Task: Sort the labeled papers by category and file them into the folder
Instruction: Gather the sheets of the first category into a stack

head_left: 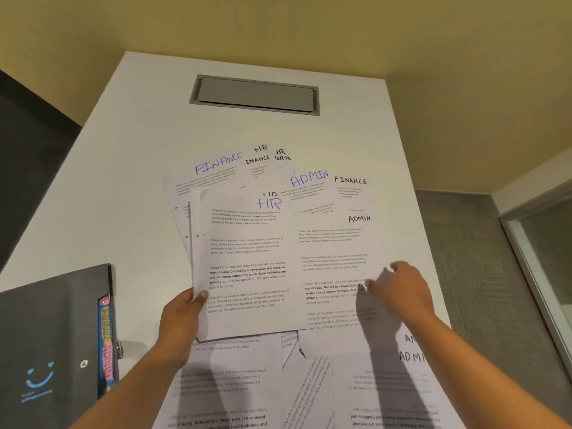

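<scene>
Held sheet (247, 274) "HR", far sheet (213, 176) "FINANCE", right sheet (337, 243) "ADMIN", folder tabs (106, 345) "FINANCE" and "ADMIN"

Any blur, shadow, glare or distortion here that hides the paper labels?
Head view: the right hand is motion-blurred, the left hand gripping the white printed sheet headed HR in blue is sharp; arm shadows darken the lower papers; the wide-angle lens tapers the white table; no glare, handwritten headings legible.

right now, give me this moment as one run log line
step: sorting | left hand: grips HR sheets | right hand: at ADMIN sheet, grip unclear | folder: left on table
</scene>
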`<state>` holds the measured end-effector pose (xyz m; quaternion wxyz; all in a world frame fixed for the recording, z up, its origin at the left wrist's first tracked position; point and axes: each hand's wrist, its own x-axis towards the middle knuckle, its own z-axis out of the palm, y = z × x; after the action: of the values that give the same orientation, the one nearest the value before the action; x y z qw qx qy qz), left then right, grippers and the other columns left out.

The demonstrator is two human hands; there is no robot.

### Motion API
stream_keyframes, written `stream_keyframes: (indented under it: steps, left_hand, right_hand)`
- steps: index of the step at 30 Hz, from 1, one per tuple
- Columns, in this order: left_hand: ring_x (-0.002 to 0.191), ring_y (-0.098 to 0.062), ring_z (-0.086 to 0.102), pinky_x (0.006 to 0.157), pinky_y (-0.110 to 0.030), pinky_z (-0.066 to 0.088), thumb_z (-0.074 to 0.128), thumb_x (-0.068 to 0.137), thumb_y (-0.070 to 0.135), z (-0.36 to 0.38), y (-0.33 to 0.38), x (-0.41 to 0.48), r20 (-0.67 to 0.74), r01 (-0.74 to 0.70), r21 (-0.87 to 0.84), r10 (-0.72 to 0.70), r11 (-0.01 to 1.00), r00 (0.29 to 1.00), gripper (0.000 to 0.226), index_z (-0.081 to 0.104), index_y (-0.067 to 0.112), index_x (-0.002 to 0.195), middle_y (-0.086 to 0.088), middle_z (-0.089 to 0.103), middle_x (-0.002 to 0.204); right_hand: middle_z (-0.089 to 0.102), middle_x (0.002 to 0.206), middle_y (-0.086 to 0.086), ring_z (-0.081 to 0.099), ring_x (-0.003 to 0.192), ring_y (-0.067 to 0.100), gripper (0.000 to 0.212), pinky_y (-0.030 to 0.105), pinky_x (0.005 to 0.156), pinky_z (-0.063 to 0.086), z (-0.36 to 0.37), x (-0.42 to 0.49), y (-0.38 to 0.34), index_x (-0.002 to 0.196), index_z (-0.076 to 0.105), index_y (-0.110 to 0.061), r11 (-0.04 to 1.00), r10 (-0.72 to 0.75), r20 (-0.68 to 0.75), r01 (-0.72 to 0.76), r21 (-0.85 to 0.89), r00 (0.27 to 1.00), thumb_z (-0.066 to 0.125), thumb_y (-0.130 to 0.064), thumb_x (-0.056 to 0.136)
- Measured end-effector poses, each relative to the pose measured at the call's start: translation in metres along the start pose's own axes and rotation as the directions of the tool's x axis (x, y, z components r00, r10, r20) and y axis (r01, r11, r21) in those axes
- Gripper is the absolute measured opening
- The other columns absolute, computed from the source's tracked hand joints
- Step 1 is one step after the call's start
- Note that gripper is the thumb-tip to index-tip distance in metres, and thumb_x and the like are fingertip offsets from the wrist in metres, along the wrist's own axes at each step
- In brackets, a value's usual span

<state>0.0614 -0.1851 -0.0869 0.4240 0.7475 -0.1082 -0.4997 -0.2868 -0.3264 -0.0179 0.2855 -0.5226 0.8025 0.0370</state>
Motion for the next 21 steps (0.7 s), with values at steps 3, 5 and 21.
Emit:
stream_keyframes:
  steps: [3, 5, 21]
  left_hand:
    - [0.097, -0.028, 0.071, 0.093, -0.052, 0.053, 0.060, 0.097, 0.026, 0.001, 0.001, -0.001, 0.007, 0.015, -0.016, -0.014, 1.000, 1.000, 0.014, 0.072, 0.025, 0.104, 0.001, 0.077, 0.101]
    - [0.098, -0.028, 0.071, 0.094, -0.052, 0.053, 0.059, 0.097, 0.025, 0.003, 0.004, -0.005, 0.005, 0.028, -0.051, -0.028, 0.998, 1.000, 0.015, 0.071, 0.023, 0.107, -0.001, 0.077, 0.102]
    - [0.106, -0.027, 0.070, 0.095, -0.053, 0.052, 0.059, 0.095, 0.023, 0.038, 0.069, -0.032, 0.262, -0.078, -0.160, 0.119, 0.984, 0.958, 0.025, 0.069, 0.017, 0.117, -0.006, 0.074, 0.112]
  right_hand:
    - [0.053, 0.136, 0.002, 0.058, 0.117, 0.021, 0.066, 0.036, 0.092, 0.047, 0.004, 0.001, -0.032, 0.141, 0.047, -0.009, 0.948, -0.236, -0.056, 0.243, 0.204, 0.970, 0.072, -0.035, 0.087]
    - [0.056, 0.126, -0.005, 0.061, 0.106, 0.013, 0.057, 0.032, 0.088, 0.049, 0.011, -0.007, -0.052, 0.136, 0.051, -0.010, 0.875, -0.330, -0.019, 0.313, 0.368, 0.944, 0.072, -0.033, 0.088]
    - [0.055, 0.042, -0.014, 0.052, 0.035, -0.003, 0.010, 0.006, 0.038, 0.036, 0.025, -0.032, -0.075, 0.088, 0.058, -0.008, 0.525, -0.382, 0.206, 0.028, 0.851, 0.901, 0.059, -0.007, 0.097]
